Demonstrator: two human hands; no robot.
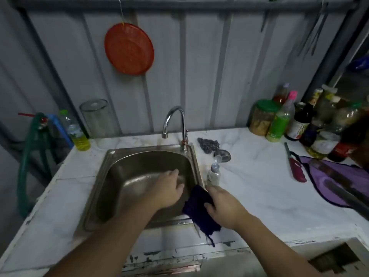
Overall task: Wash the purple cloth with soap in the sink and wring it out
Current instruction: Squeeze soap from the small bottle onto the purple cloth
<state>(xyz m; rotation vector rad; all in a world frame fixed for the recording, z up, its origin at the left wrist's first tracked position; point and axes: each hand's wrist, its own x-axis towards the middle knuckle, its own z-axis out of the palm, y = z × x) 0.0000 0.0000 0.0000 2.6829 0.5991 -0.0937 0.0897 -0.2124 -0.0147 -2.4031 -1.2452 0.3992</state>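
A dark purple cloth [199, 210] hangs over the front right rim of the steel sink [111, 168], one end trailing down the counter front. My right hand [223, 204] grips it from the right side. My left hand [169, 188] reaches into the basin, fingers spread, holding nothing. A small clear soap bottle [213, 173] with its cap flipped up stands on the counter just right of the sink, behind my right hand. The curved tap [175, 120] stands at the back of the sink; I see no water running.
A steel scourer [208, 144] and a sink plug [223, 154] lie behind the soap bottle. A red lighter [295, 166] and a light purple cloth [335, 182] lie on the counter at right. Several bottles and jars [299, 120] crowd the back right corner. A bottle of yellow liquid [76, 132] stands at back left.
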